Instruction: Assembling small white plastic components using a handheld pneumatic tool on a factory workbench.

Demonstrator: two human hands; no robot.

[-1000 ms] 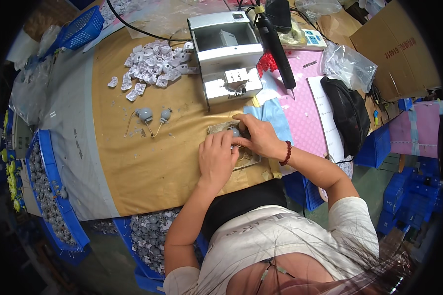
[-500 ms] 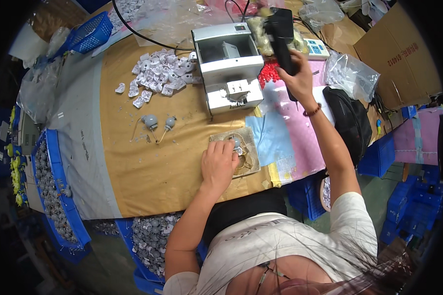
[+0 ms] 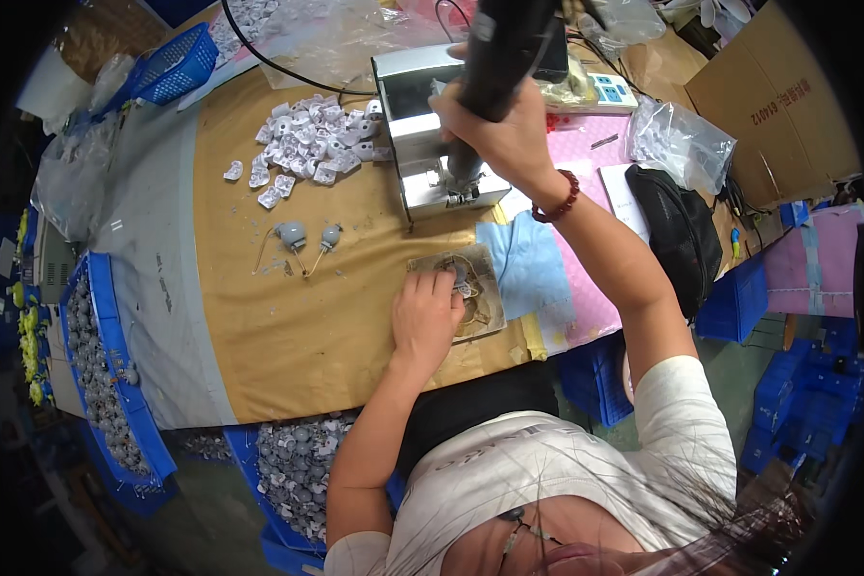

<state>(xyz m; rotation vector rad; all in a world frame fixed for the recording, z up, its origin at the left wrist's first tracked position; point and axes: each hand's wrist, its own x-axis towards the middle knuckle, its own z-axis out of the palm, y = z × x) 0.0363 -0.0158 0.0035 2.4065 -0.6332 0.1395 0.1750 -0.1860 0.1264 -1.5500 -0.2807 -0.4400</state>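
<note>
My right hand point(image 3: 509, 134) is wrapped around a black electric screwdriver point(image 3: 494, 58). The driver's lower end meets the front of a white and grey screw feeder point(image 3: 442, 187); its tip is hard to make out there. My left hand point(image 3: 426, 315) is closed over a small grey and white plastic part point(image 3: 461, 278), pressing it into a hollowed, tan holding block point(image 3: 490, 300) near the table's front edge. The fingers hide much of that part. Left of the block lie two grey rounded pieces point(image 3: 291, 235) with thin stems.
White plastic pieces point(image 3: 317, 139) are heaped left of the feeder. A black pouch point(image 3: 677, 235), a clear plastic bag point(image 3: 682, 144) and a power strip point(image 3: 612, 91) occupy the right side. Blue bins of grey parts point(image 3: 298, 470) stand below the front edge and at left. A cardboard box point(image 3: 778, 101) stands far right.
My right hand has swung left with the screwdriver, from beside the feeder to its front. My left hand stays on the part in the block.
</note>
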